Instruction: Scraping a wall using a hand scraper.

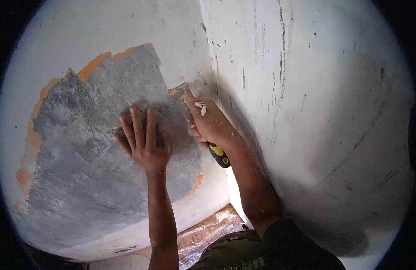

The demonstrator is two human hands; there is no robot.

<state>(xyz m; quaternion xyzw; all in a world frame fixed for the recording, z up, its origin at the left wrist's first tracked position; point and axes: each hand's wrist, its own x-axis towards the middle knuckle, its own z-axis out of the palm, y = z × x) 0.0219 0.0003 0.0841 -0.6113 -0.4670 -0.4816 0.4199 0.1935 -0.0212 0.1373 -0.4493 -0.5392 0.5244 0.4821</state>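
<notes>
My right hand (213, 123) grips a scraper by its black and yellow handle (219, 155). The metal blade (179, 91) lies against the wall at the upper right edge of a bare grey patch (93, 182). Pale paint flakes (201, 107) and dust cling to the back of this hand. With fingers spread, my left hand (144, 141) rests flat on the grey patch, left of the scraper, and holds nothing. Orange and white paint layers (93, 65) form a ragged border around the patch. Part of the scraper is hidden by my right hand.
A second white wall (312, 101), streaked with dark marks, meets the scraped wall in a corner close to my right arm. Below, a crumpled clear plastic sheet (208, 236) with blue and red stripes covers the floor by the wall's foot.
</notes>
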